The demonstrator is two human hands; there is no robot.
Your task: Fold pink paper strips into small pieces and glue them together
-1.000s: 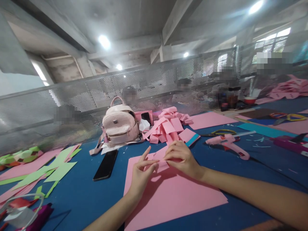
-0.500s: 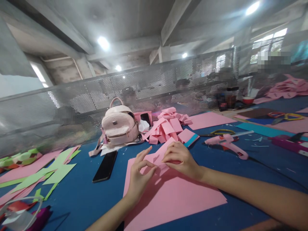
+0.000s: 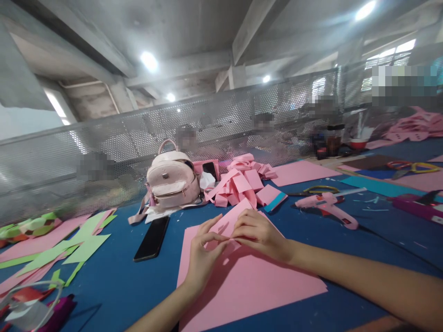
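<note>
My left hand is over a stack of pink paper sheets, its thumb and index finger pinched together at the edge of a small pink paper piece. Beside it, my right hand has its fingers closed on the same piece, and the fingertips of both hands nearly meet. The pink piece rises behind the hands and is partly hidden by the right one. Its exact shape is hard to make out against the pink sheets below.
A phone and a pale backpack lie to the left. Folded pink strips pile up behind the hands. A pink glue gun and scissors are at right; green paper is far left.
My right hand has shifted slightly left and down, bringing its fingertips closer to those of my left hand. The other things stay in place.
</note>
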